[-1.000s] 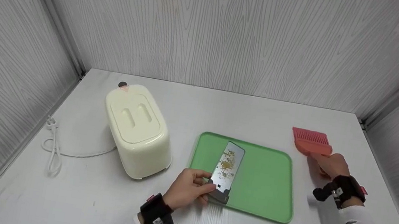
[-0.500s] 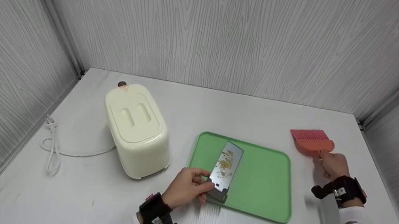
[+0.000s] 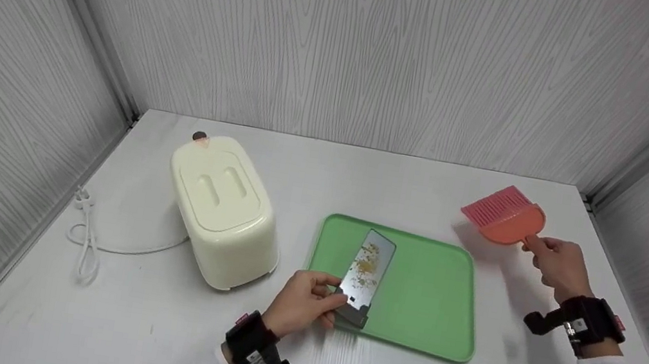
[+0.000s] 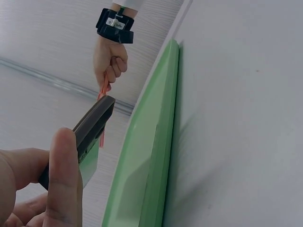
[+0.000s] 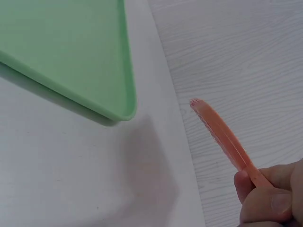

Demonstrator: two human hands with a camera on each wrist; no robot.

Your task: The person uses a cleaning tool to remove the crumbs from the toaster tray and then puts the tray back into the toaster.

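My left hand (image 3: pixel 302 303) pinches the dark end of a metal crumb tray (image 3: pixel 358 284), thumb on top. Golden-brown crumbs (image 3: pixel 368 262) lie scattered over its shiny face. In the left wrist view the crumb tray (image 4: pixel 92 125) is raised above a green serving tray (image 3: pixel 430 296). My right hand (image 3: pixel 563 269) grips the short handle of a small hand brush (image 3: pixel 513 225) with an orange body and pink-red bristles. Held up right of the green tray, the brush has its bristles pointing to the far left. In the right wrist view the brush (image 5: pixel 222 135) appears nearly edge-on.
A cream toaster (image 3: pixel 226 205) with a lid stands left of the green tray. Its white cord (image 3: pixel 137 253) trails left to a bundled loop and plug. Grey wood-grain panels (image 3: pixel 345 48) close off the table's back and sides.
My right hand has lifted the brush and turned it, so the bristles now point more toward the far left. My left hand and the crumb tray have stayed nearly still.
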